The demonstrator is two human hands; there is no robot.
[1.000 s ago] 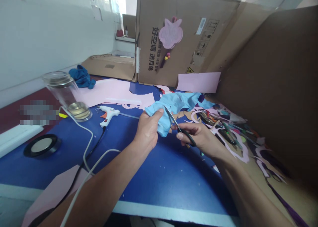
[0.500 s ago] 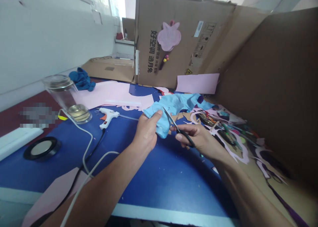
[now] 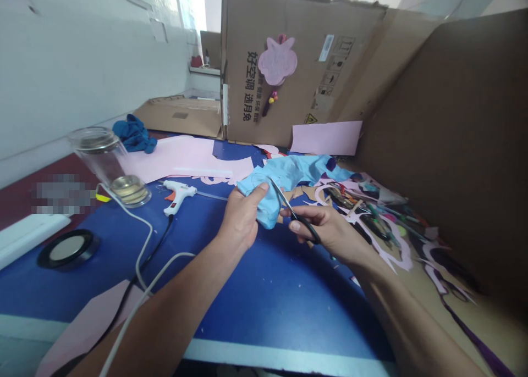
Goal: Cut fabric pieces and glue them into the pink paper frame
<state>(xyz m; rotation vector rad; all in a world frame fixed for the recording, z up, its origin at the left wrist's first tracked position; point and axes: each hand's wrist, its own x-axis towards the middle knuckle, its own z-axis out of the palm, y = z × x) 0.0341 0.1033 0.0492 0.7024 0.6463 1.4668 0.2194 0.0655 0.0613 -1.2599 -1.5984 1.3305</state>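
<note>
My left hand is closed on a light blue cloth, its thumb lying on top near a faint curved line. The rest of the cloth stretches away to the right over the scraps behind. In my right hand are black-handled scissors, fingers in the loops, blades pointing up and left. The blade tips lie at the cloth just right of my left thumb. Whether the blades are fully closed cannot be made out.
A white glue gun with a black cord lies left of my hands. Further left are a glass jar and black tape. Pink sheets lie behind. Cardboard walls rise at the back and right, with paper scraps below.
The whole view has shifted very slightly. My hands, the cloth and the scissors keep nearly the same position relative to each other.
</note>
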